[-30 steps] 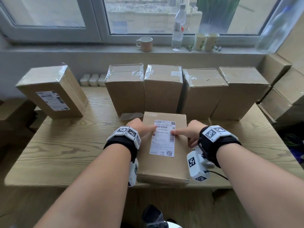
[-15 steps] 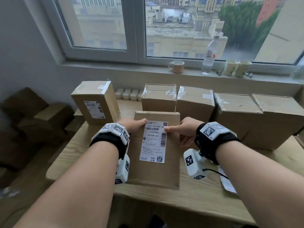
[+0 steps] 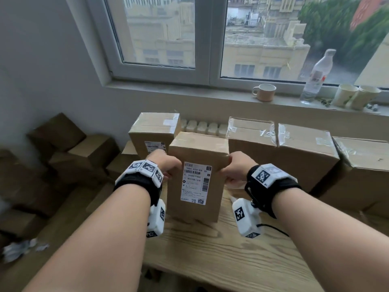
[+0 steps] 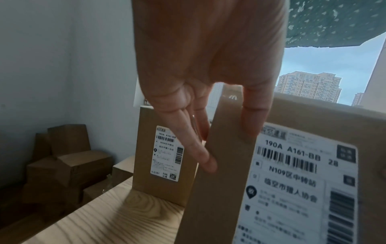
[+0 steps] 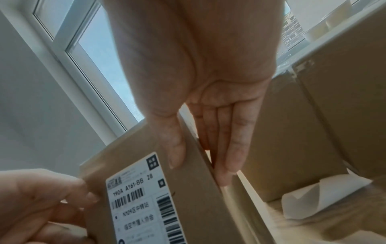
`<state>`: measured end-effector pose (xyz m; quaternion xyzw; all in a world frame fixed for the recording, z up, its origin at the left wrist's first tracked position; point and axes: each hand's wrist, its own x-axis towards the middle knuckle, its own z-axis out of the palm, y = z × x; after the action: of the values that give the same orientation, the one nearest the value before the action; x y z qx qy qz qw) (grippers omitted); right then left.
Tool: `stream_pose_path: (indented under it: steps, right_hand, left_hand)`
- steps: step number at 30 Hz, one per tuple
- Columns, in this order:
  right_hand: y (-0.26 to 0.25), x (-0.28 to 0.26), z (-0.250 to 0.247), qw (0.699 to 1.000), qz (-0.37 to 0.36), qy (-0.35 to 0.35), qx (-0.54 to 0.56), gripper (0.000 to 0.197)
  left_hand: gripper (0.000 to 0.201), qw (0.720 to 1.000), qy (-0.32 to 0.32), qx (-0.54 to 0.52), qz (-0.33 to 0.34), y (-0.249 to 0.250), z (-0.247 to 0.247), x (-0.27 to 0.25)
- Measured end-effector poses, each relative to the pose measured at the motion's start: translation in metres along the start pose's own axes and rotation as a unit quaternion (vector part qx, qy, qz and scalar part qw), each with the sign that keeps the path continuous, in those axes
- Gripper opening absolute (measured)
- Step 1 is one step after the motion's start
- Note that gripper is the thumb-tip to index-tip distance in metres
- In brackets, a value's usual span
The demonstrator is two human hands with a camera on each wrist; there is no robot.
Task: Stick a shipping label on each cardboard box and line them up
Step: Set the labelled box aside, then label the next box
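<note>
Between both hands [image 3: 202, 171], upright brown cardboard box [image 3: 197, 148] w/ white label [image 3: 195, 183].

A makeshift parcel-packing room: taped cardboard boxes [image 3: 305, 157] crowd a wooden table [image 3: 242, 253], more heaped on the floor [image 3: 69, 157], mugs [image 3: 264, 92] on the windowsill.

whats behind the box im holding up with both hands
Behind the held box, to its left, stands another labelled box; small white containers line the wall. Both hands grip it. What lies directly behind is covered.
</note>
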<state>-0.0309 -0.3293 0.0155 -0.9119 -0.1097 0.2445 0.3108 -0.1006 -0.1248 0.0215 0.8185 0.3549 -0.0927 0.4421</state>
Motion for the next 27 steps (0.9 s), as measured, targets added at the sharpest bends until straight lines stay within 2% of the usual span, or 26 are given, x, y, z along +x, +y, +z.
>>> stream_pose_path:
  steps: [3, 6, 9, 12, 16, 20, 22, 25, 27]
  right_hand:
    - [-0.002, 0.012, 0.011, 0.999, 0.008, 0.027, -0.043, 0.016]
    - [-0.004, 0.024, 0.016, 0.996, 0.013, 0.048, -0.079, 0.016]
    - [0.002, 0.035, 0.02, 0.992, 0.024, 0.058, -0.107, 0.028]
    - [0.01, 0.042, 0.025, 0.99, 0.021, 0.066, -0.121, 0.029]
    - [0.012, 0.052, 0.029, 0.989, 0.022, 0.083, -0.123, 0.022]
    - [0.012, 0.06, 0.028, 0.988, 0.031, 0.104, -0.112, 0.027]
    - [0.013, 0.064, 0.03, 0.991, 0.036, 0.102, -0.081, 0.034]
    - [0.012, 0.072, 0.033, 0.993, 0.058, 0.098, 0.013, 0.06]
    - [0.012, 0.079, 0.033, 0.991, 0.065, 0.108, 0.045, 0.07]
  left_hand:
    - [0.027, 1.0, -0.022, -0.002, -0.009, -0.008, 0.001, 0.018]
    - [0.039, 0.999, -0.048, -0.008, -0.009, -0.012, 0.005, 0.032]
    - [0.052, 0.999, -0.053, 0.006, -0.003, -0.013, 0.01, 0.044]
    - [0.038, 0.998, -0.038, 0.049, 0.003, -0.01, 0.011, 0.046]
    - [0.051, 0.996, -0.006, 0.083, 0.011, -0.011, 0.017, 0.057]
    - [0.046, 0.999, 0.004, 0.043, 0.002, -0.012, 0.023, 0.066]
    - [0.051, 1.0, 0.0, -0.003, -0.007, -0.01, 0.026, 0.068]
    - [0.06, 0.998, 0.012, -0.057, -0.015, -0.006, 0.027, 0.074]
    - [0.063, 0.995, 0.02, -0.095, -0.019, -0.002, 0.028, 0.08]
